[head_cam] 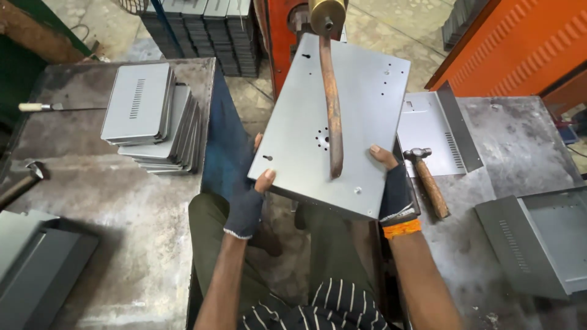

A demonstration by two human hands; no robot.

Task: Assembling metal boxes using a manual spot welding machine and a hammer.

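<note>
Left hand (247, 205), right hand (394, 192) grip metal sheet's (367, 110) near corners.

one held metal panel (342, 116), two hammers (427, 178), two panel stacks (153, 119)

2 worn steel benches (122, 201) flank a stained concrete floor (397, 36). An orange cabinet (520, 43) stands at the right, and perhaps a green wall (15, 73) at the left.

Head-worn view, steeply down, close over workbench (92, 201).
</note>
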